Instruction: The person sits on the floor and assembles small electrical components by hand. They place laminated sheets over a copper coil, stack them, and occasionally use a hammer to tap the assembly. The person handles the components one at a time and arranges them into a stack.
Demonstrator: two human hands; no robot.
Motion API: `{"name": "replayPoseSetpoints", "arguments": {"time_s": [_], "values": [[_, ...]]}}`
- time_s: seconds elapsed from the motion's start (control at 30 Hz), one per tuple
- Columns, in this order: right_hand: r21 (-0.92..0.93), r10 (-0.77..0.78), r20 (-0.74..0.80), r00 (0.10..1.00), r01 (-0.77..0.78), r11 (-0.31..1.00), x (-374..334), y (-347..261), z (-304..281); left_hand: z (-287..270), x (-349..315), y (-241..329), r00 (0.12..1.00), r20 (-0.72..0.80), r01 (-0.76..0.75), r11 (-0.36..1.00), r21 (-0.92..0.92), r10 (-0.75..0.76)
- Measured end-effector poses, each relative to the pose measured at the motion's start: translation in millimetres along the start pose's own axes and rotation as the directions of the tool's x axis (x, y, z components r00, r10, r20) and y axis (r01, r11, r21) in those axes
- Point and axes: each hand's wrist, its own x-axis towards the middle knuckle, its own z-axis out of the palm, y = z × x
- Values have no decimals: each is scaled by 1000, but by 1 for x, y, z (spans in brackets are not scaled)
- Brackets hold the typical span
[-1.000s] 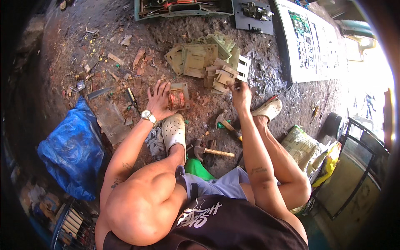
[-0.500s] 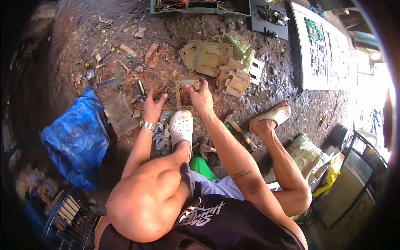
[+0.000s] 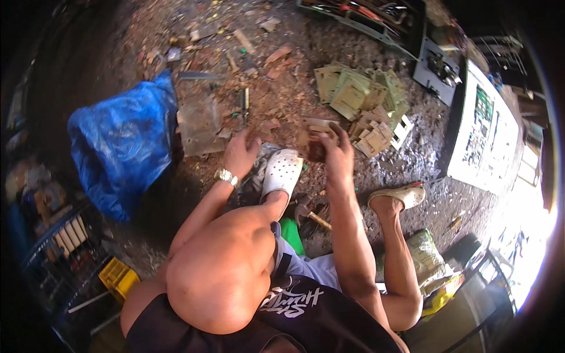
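My right hand [image 3: 338, 154] is closed on a flat rectangular plate [image 3: 318, 125], tan at the edge with a darker brown middle. My fingers and motion blur hide part of the plate. To its left, my left hand [image 3: 240, 154], with a metal-banded watch at the wrist, hovers over the ground, its thumb and fingers apart and nothing between them. Grey cloth [image 3: 254, 183] lies beside that hand, next to the white clog [image 3: 284, 172] on my foot. Just beyond my right hand is a pile of thin greenish-tan plates with cut-outs [image 3: 353, 94].
A blue plastic sheet [image 3: 123, 141] lies bunched at left. Beyond my left hand are a flat worn plate [image 3: 200, 125] and a dark-handled tool [image 3: 245, 101]. A hammer [image 3: 315, 217] rests between my legs. Further off stand a toolbox [image 3: 376, 23] and a white panel [image 3: 484, 132].
The view has swung, so the ground things appear shifted to the right. My right hand has lifted and tilted the plate. My left hand stays apart from it.
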Motion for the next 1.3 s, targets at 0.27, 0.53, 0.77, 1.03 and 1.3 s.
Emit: {"name": "replayPoseSetpoints", "arguments": {"time_s": [0.27,0.53,0.77,1.03,1.3], "values": [[-104,-158,71,985,165,981,-83,-75,-8,31,-92,-105,946,194,195,934,298,-260],[-275,-477,-7,879,457,846,-195,-140,-18,-21,-175,-64,929,357,118,993,-30,-100],[-120,-776,147,614,789,602,-289,-170,-40,-85,-241,-17,885,-374,-318,947,-45,279],[-278,-790,117,601,784,555,-225,-132,-28,-98,-228,-86,860,-510,-28,1000,4,26],[-782,-292,-160,943,59,620,15,42,-10,-106,-195,-136,876,-447,255,960,116,-179]]}}
